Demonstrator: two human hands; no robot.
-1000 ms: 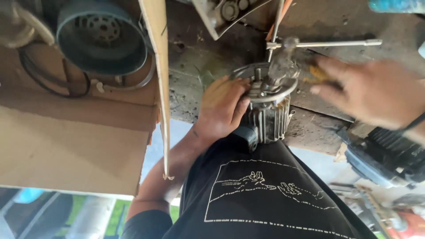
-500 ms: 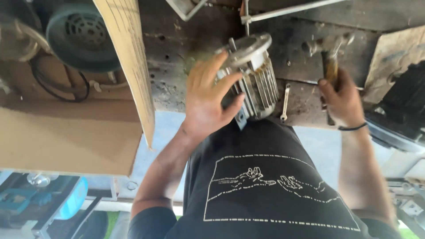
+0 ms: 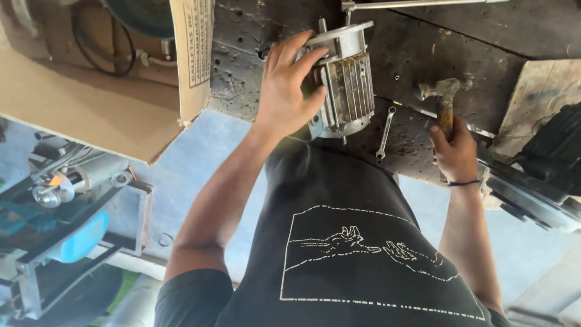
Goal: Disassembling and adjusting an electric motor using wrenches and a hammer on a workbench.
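Observation:
A grey finned electric motor housing (image 3: pixel 346 79) lies on a dark, worn workbench (image 3: pixel 423 42). My left hand (image 3: pixel 287 85) rests on its left side, fingers spread over the end cap and gripping it. My right hand (image 3: pixel 454 151) holds a hammer (image 3: pixel 445 100) by its wooden handle, head up, to the right of the motor and apart from it. A small spanner (image 3: pixel 384 133) lies on the bench between motor and hammer.
A cardboard box (image 3: pixel 97 91) with a fan part and black cable sits at left. A long metal rod (image 3: pixel 423 5) lies across the bench top. A black finned machine part (image 3: pixel 548 157) is at right. Metal equipment (image 3: pixel 66 212) stands on the floor at lower left.
My right hand has brought the hammer down from beside the motor's top to a lower spot on the right. My left hand has stayed on the motor. The camera has tilted.

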